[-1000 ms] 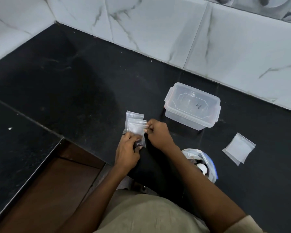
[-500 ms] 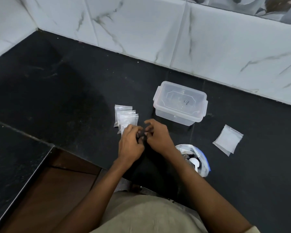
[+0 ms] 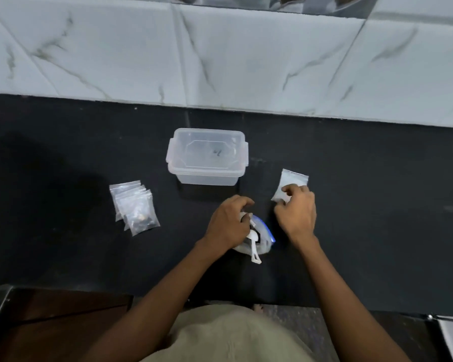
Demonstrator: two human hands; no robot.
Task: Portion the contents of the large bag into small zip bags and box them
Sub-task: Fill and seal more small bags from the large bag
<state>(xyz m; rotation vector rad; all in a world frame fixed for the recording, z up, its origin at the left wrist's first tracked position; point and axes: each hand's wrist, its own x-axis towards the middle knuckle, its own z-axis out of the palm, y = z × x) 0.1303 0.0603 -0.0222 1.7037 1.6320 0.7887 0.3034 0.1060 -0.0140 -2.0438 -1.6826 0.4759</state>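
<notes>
White marble-veined tiles [image 3: 246, 56] back a black stone counter [image 3: 364, 244], where all the work lies in front of a person in a beige top.

The left hand [image 3: 229, 223] curls over the mouth of the large bag [image 3: 266, 237], a clear bag with a blue zip edge that sits just in front of the person. Its fingers are bent and touch the bag's rim; whether they actually pinch the plastic cannot be told. A white plastic scoop [image 3: 254, 246] stands in the bag, its handle sticking out toward the person.

The right hand [image 3: 297, 212] lies just right of the large bag. Its curled fingertips press on the near edge of the stack of empty small zip bags [image 3: 292, 182], which lies flat on the counter; the thumb seems to pinch the corner, though the hand hides most of the contact.

A clear plastic box [image 3: 207, 156] with its clip-on lid shut stands behind the two hands, near the wall. A small dark handwritten mark shows on it, too blurred to read.

Well to the left, three or so filled small bags [image 3: 135, 207] lie overlapped in a loose pile, with dark contents visible in the nearest one.
</notes>
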